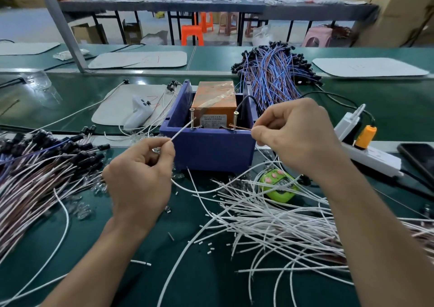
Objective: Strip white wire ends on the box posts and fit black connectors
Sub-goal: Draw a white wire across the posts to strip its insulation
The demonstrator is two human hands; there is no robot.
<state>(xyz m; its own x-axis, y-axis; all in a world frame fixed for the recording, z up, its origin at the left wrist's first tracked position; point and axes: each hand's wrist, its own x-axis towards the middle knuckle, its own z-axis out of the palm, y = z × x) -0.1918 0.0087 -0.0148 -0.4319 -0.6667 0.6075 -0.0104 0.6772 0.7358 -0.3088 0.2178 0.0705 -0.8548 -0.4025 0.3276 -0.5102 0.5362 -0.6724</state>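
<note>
Head view: left hand (pixel 141 175) pinches a white wire (pixel 182 130) by the left post (pixel 192 118), right hand (pixel 298 137) pinches another — orange unit (pixel 215 95)'s label (pixel 213 121) unreadable.

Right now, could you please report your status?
Left hand pinches white wire, tip at left post. Right hand pinches coppery end at right post. Posts unobstructed.

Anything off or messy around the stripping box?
Nothing looks damaged. Stripped white insulation bits litter the green mat in front of the blue box, and a green toy-like timer sits half buried under the loose white wires.
</note>
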